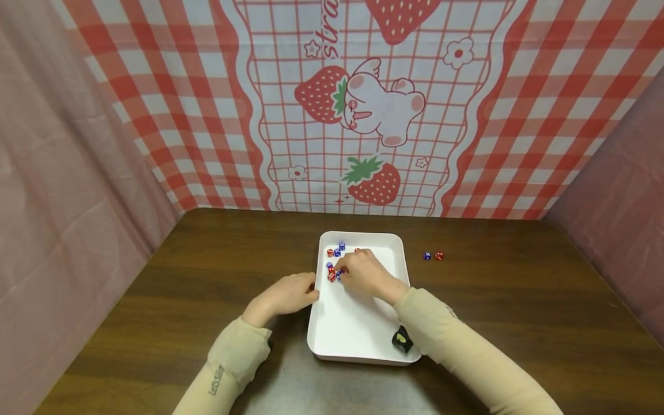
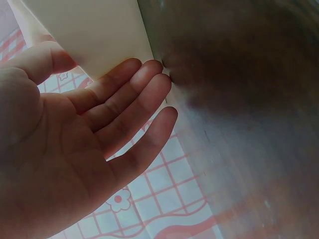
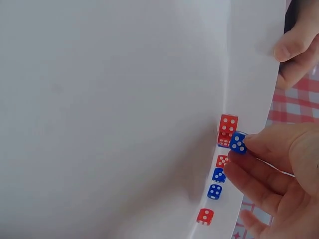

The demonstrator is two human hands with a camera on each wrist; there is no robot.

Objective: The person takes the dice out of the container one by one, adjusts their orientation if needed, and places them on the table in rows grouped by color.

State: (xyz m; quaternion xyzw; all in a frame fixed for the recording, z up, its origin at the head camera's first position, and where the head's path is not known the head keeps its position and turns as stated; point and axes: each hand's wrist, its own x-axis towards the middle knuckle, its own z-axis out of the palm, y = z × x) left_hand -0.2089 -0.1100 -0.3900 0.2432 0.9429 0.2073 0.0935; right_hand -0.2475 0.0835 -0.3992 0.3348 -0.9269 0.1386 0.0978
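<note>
A white tray (image 1: 349, 325) stands on the table with red and blue dice near its far left corner. My right hand (image 1: 365, 274) reaches over the tray and pinches a blue die (image 3: 238, 142) between thumb and fingers. Right beside that die, a red die (image 3: 229, 122) sits on another red one against the tray wall. Further along the wall lie a red die (image 3: 222, 161), two blue dice (image 3: 215, 191) and another red die (image 3: 205, 216). My left hand (image 1: 290, 293) rests at the tray's left side, its fingers (image 2: 149, 97) extended and touching the outer wall.
A black item with a yellow-green mark (image 1: 402, 340) lies in the tray's near right corner. On the table to the right of the tray are a blue die (image 1: 427, 256) and a red die (image 1: 439, 255). A checked strawberry cloth (image 1: 207, 115) hangs behind the brown table (image 1: 493, 300).
</note>
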